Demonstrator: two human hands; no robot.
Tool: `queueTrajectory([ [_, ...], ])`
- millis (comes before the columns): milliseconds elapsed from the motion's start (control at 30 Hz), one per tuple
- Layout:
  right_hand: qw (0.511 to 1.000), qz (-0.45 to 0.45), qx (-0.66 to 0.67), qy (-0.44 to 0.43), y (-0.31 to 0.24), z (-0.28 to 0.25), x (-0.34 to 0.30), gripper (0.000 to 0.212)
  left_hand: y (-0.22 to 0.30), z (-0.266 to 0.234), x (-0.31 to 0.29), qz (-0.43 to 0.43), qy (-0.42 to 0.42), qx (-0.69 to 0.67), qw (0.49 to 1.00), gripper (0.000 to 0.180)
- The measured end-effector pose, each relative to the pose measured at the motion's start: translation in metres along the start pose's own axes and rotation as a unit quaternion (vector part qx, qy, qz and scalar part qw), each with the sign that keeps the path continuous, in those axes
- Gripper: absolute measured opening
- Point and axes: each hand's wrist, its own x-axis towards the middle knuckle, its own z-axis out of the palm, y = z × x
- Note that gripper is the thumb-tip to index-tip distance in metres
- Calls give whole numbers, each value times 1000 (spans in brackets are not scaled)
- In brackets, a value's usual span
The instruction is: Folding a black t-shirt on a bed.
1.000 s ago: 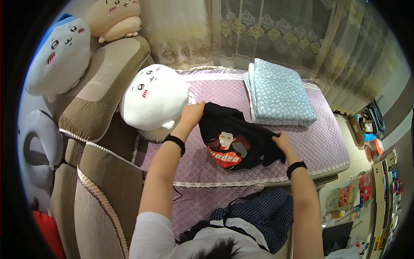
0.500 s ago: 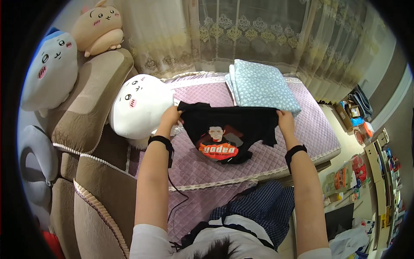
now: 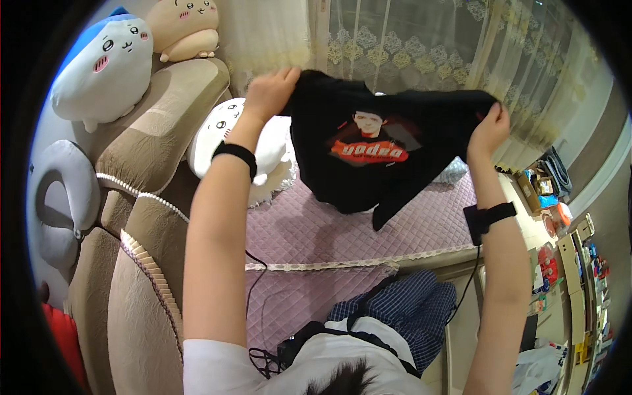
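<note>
A black T-shirt (image 3: 329, 155) with a printed portrait and a red patch hangs stretched in the air between my hands. My left hand (image 3: 273, 94) is closed on its upper left corner. At the upper right corner, my right hand (image 3: 490, 130) pinches the cloth between thumb and fingers. The lower edge dangles freely above the pink quilted cover (image 3: 316, 230). Behind the shirt, a folded light blue patterned bundle (image 3: 453, 172) is mostly hidden. A white plush toy (image 3: 214, 138) sits beside my left forearm, partly covered by it.
A brown sofa (image 3: 151, 131) lies to the left, with a blue-and-white plush (image 3: 105, 69), a tan plush (image 3: 187, 29) and a grey neck pillow (image 3: 62, 204). Curtains (image 3: 408, 46) hang behind. Shelves with small items (image 3: 582, 276) and a box (image 3: 530, 189) stand at the right.
Both hands have raised the T-shirt off the quilted cover and spread it out in the air. It now hides most of the folded blue bundle. The view has shifted slightly.
</note>
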Motion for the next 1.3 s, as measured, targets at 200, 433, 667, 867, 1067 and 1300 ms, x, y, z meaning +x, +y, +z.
queueTrajectory([
  [200,990,-113,-81,36,-48,-5,37,34,-61,-62,39,89,-56,117,988,31],
  [433,987,-151,-47,32,-80,-11,93,36,-75,-145,94,167,57,181,967,29],
  [667,978,-39,-166,-123,21,27,43,39,-69,-36,52,157,-162,112,968,29],
  [867,895,143,-280,-316,183,29,-62,34,8,95,-66,-18,-389,-115,914,13],
  [1067,823,251,-197,-470,299,21,-165,32,117,207,-187,-347,-444,-217,797,35],
  [1300,733,400,-149,-530,351,-74,-280,84,205,226,-298,-393,-528,-215,722,94],
])
